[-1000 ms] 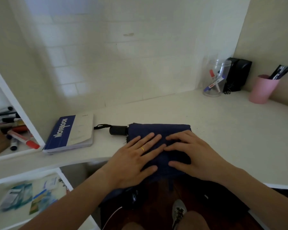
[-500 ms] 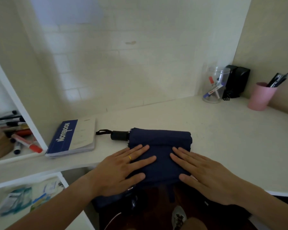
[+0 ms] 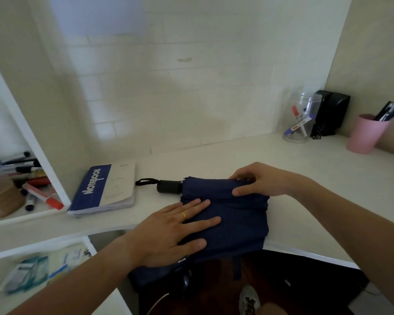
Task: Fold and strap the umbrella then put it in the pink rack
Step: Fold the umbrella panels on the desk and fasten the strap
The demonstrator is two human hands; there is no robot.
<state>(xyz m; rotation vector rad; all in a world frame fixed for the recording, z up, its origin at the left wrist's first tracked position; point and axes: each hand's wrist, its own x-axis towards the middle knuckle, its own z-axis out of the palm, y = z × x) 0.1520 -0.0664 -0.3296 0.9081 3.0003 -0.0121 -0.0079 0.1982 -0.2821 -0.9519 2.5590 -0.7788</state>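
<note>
A dark blue collapsed umbrella [image 3: 237, 214] lies across the front edge of the white desk [image 3: 214, 160], its loose cloth hanging over the edge. Its black handle [image 3: 168, 187] with a wrist loop points left. My left hand [image 3: 168, 233] lies flat on the near left part of the cloth, fingers spread, a yellow ring on one finger. My right hand [image 3: 257, 180] pinches the far upper edge of the cloth between thumb and fingers. A pink cup [image 3: 364, 135] holding pens stands at the far right.
A blue and white notebook [image 3: 105, 189] lies left of the handle. A clear jar [image 3: 301, 119] of markers and a black box [image 3: 330, 114] sit in the back right corner. The left shelf holds markers [image 3: 37, 192] and a brown tape roll [image 3: 2, 198]. Below is a shoe [image 3: 248, 301].
My right hand has lifted off the near cloth and gone to the far edge, where it now pinches the fabric. My left hand stays flat on the cloth.
</note>
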